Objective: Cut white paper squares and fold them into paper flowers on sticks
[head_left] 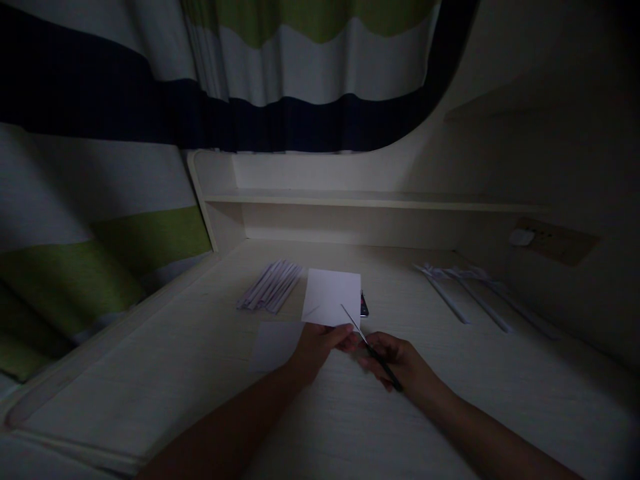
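My left hand (325,341) pinches the lower edge of a white sheet of paper (332,293), thumb on top, and holds it up off the desk. In my right hand (395,363) is a pair of scissors (376,357) with dark handles. Their thin blades point up and left, crossing the paper's lower right corner close to my left thumb. Whether the blades are parted I cannot tell. A second white sheet (274,347) lies on the desk, partly covered by my left hand. Behind the held paper a dark phone-like object (364,305) shows only its right edge.
A bundle of rolled paper sticks (270,285) lies at the left rear. Several longer paper rods with frayed tops (450,297) rest at the right. A low shelf (350,198) spans the back, with a wall socket (557,240) at right. Striped curtains (115,167) hang left and behind.
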A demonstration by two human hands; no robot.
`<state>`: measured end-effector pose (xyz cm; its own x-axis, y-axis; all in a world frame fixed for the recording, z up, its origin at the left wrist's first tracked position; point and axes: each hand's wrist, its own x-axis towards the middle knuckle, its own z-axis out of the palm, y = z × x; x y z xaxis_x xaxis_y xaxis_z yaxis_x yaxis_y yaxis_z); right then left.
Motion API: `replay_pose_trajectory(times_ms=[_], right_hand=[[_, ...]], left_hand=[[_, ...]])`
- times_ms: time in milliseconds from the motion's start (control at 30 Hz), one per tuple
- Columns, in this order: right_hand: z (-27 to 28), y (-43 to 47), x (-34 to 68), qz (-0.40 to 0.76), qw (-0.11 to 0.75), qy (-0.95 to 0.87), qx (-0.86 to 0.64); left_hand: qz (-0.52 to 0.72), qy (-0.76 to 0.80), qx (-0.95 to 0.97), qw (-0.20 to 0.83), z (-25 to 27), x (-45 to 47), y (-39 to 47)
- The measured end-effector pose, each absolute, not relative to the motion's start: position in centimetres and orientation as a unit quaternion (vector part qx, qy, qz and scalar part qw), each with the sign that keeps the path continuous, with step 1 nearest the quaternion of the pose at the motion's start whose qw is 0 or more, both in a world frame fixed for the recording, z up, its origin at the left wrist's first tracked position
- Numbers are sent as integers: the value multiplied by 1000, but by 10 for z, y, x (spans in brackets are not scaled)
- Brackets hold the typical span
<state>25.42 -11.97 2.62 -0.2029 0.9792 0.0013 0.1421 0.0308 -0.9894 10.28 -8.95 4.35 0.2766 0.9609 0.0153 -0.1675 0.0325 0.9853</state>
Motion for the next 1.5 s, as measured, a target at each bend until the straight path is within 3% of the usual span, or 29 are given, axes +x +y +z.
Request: replay_pose_trajectory(times_ms=[700, 1167, 1333, 1500], right_hand=[[32, -124, 254, 507, 422, -579, -480], [14, -112, 261, 510, 389, -593, -487], [29, -105, 276, 504, 469, -515, -511], [58, -108, 291, 510, 594, -445, -434]], left_hand=[[451, 391, 517, 614, 45, 104, -92], [567, 351, 366, 650, 46, 101, -80], [563, 308, 395, 658, 45, 95, -80], [372, 248, 512, 733, 40, 92, -86]])
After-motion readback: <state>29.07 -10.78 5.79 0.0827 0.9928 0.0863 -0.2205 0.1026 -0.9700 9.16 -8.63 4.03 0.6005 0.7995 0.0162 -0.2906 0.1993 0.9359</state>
